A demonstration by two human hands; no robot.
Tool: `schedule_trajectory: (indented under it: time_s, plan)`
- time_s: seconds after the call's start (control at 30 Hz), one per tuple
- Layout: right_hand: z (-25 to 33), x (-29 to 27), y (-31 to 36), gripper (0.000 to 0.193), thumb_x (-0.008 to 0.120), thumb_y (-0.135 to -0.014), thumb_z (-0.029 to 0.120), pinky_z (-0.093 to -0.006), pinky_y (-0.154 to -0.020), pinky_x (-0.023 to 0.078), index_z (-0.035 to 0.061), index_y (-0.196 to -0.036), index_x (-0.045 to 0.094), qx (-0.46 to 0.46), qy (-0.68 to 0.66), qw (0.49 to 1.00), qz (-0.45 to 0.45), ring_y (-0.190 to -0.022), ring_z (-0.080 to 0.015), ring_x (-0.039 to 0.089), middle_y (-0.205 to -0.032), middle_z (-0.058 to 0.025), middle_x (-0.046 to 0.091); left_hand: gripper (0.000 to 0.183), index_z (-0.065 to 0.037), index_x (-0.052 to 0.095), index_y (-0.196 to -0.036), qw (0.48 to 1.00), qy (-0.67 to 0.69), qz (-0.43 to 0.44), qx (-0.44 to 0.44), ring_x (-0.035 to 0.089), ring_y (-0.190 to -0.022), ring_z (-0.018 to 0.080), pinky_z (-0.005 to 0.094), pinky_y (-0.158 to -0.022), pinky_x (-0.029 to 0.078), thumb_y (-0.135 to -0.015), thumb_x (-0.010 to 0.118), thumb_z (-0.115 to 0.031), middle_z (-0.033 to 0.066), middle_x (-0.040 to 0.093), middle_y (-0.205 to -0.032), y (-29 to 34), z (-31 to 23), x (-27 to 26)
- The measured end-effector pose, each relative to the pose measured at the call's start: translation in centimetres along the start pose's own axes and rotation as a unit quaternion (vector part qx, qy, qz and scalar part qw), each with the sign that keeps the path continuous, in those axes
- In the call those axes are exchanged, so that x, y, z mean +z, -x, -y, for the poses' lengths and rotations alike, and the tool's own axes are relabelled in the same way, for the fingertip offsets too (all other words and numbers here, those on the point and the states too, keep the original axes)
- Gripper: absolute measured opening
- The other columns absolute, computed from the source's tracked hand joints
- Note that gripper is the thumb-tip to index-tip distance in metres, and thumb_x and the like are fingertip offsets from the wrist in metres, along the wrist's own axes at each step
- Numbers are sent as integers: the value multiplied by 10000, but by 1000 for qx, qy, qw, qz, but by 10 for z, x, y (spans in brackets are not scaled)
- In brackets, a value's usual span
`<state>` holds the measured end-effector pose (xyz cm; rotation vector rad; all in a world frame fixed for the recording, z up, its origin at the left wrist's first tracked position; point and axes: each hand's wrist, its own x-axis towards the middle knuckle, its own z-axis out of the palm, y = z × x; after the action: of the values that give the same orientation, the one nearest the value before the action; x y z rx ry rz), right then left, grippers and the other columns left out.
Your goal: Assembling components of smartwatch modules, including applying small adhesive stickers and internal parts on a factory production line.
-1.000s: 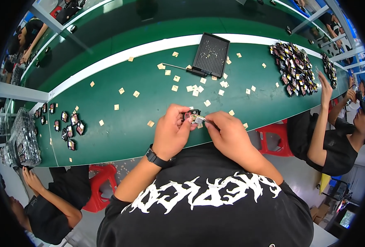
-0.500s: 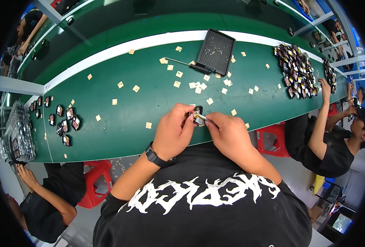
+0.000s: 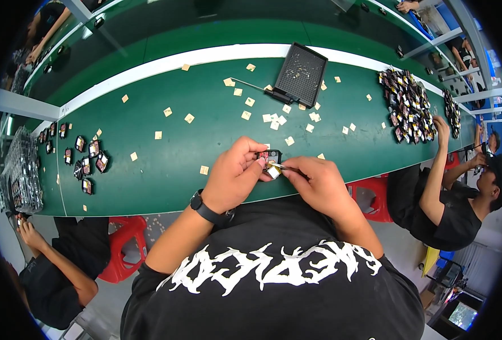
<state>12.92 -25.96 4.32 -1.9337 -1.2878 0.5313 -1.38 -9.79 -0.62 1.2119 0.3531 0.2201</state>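
Tabletop (image 3: pixel 171 190), one, green, carries two dark heaps (image 3: pixel 407 107) at right, their units too dense to count, then one black tray (image 3: pixel 301 75). Next come one left hand (image 3: pixel 231 175), pinching one small black-cased device (image 3: pixel 269 155) over the near side, and one right hand (image 3: pixel 319 184), closed on one slim tool (image 3: pixel 281 166), tip at the device. About a dozen loose units (image 3: pixel 94 148) lie leftward; roughly thirty pale squares (image 3: pixel 189 118) are scattered.

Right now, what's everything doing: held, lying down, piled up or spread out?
Left hand: closed on the small black device
Small black device: held
Right hand: pinching the thin tool
Thin tool: held
Black tray: lying down
Black-handled rod: lying beside the tray
Pale squares: spread out
Device heap: piled up, right
Device group: loosely spread, left
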Motion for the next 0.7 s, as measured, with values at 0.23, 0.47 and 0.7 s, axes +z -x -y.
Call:
schedule_trajectory:
  time_s: [0.23,0.47,0.7]
  plan:
    - [-4,3,6,116,713,-926,74,-329,-605,497,-12,-1004,705,61,-59,996,-10,-657,-210,645,-832,-112,704,216,60,484,-1232,1000,23,-11,-4,698,-931,164,281,-797,611,-1020,518,39,170,666,-1124,1,-2,1]
    - [-11,9,13,214,779,-886,66,-280,-588,478,0,-1074,703,139,-246,959,-4,-647,-114,609,-768,-44,663,224,51,478,-1223,999,30,-28,9,694,-940,158,288,-798,615,-1010,546,42,160,664,-1123,0,0,3]
    - [0,23,1,273,794,-815,59,-345,-599,514,43,-1079,730,-51,-8,998,-46,-674,-240,653,-874,-75,663,232,36,488,-1220,998,39,-36,18,671,-933,121,264,-761,593,-1000,562,49,122,652,-1103,0,4,3]
